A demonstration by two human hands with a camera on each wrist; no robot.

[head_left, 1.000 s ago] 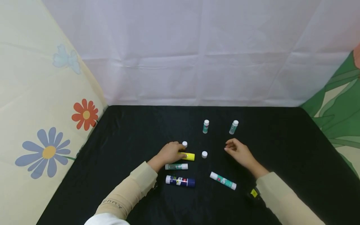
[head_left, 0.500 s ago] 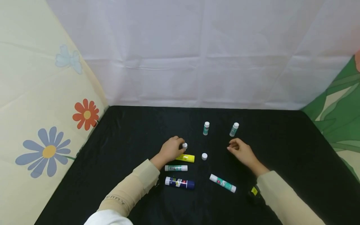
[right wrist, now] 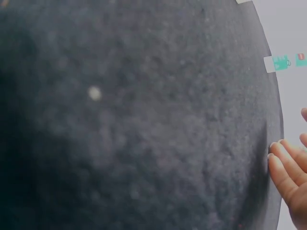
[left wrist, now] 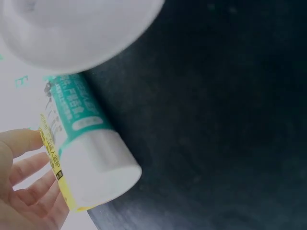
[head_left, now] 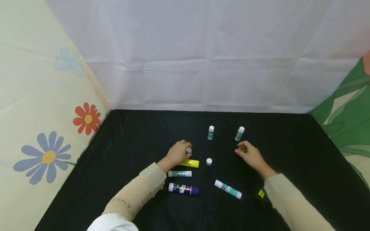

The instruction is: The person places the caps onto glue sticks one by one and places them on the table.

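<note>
Near the table's middle, my left hand (head_left: 177, 152) has its thumb and fingertips around a small white cap (head_left: 189, 150). A yellow glue stick (head_left: 191, 163) lies just in front, partly under the hand. In the left wrist view the fingers show behind the yellow stick's edge (left wrist: 53, 158) and a teal-and-white glue stick (left wrist: 86, 110); the cap is hidden there. Off to the right, my right hand (head_left: 252, 157) hovers with loosely bent fingers and holds nothing. Another white cap (head_left: 209, 161) sits between the hands.
Two small glue sticks stand upright at the back, one left (head_left: 211, 132), one right (head_left: 239, 133). Lying nearer are a teal-labelled stick (head_left: 180, 174), a dark blue one (head_left: 183, 189) and a slanted teal one (head_left: 228, 189). Black cloth (head_left: 144, 138) covers the table before a white backdrop (head_left: 167, 83).
My left hand has left the yellow glue stick and moved slightly back to the white cap, closing its fingertips around it. My right hand has shifted slightly to the right.
</note>
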